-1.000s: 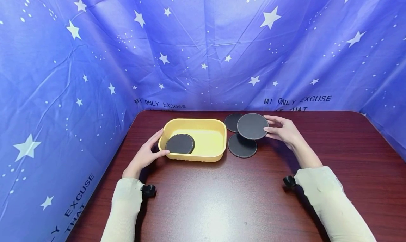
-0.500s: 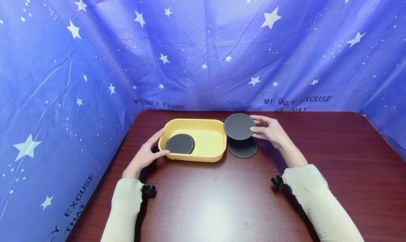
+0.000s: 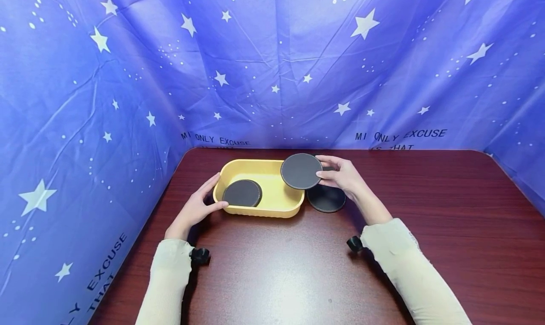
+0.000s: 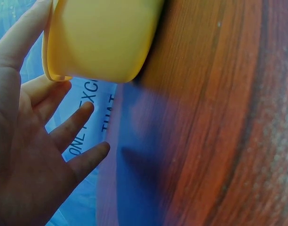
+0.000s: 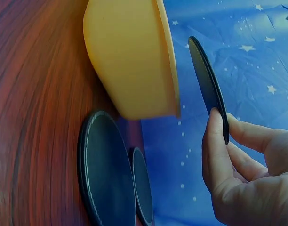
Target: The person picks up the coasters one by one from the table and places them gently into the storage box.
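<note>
The right hand (image 3: pixel 342 176) pinches a round black coaster (image 3: pixel 301 171) by its right edge, thumb on one face and fingers on the other, clamped together on it; the coaster hangs nearly level, higher than the rim of the yellow tub (image 3: pixel 259 212) and apart from it, and in the head view it covers the tub's far right corner; the left hand (image 3: pixel 196 206) rests at the tub's left end, its thumb on the near rim and its fingers along the end wall, and the left wrist view shows those fingers spread apart, the lower ones off the tub.

A second coaster (image 3: pixel 241 192) lies inside the tub, at the left end near the thumb; a third coaster (image 3: pixel 326 199) lies on the table just beside the tub's right end; a fourth coaster (image 5: pixel 141 186) lies beyond it, mostly hidden from the head camera; whether those two touch, I cannot tell.

The table (image 3: pixel 447 197) is reddish-brown wood; a blue cloth (image 3: pixel 272 41) with white stars hangs behind it; both sleeves (image 3: pixel 163 287) are cream.
</note>
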The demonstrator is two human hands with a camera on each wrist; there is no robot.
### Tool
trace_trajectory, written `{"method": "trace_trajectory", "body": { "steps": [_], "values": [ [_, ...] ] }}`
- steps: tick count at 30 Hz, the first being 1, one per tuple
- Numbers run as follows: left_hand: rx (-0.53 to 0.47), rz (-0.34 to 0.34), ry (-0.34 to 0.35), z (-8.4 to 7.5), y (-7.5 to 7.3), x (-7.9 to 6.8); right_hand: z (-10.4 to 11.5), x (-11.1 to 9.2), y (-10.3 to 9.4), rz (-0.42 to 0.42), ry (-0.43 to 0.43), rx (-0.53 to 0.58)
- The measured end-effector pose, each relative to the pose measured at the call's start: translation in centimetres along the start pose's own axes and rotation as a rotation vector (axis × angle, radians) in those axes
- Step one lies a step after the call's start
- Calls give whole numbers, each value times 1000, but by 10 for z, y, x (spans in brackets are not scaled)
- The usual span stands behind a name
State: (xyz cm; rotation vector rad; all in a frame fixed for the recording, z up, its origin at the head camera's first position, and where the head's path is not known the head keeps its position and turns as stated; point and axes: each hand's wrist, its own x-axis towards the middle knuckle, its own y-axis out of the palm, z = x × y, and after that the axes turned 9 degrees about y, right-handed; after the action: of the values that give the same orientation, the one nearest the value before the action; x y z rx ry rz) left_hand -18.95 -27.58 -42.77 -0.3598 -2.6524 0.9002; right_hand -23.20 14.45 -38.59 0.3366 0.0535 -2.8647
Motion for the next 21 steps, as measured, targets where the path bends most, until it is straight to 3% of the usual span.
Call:
{"method": "trace_trajectory", "body": {
  "steps": [21],
  "values": [
    [-24,-7,-7,0,0,0,6,15,76,92,41,10]
  ]
}}
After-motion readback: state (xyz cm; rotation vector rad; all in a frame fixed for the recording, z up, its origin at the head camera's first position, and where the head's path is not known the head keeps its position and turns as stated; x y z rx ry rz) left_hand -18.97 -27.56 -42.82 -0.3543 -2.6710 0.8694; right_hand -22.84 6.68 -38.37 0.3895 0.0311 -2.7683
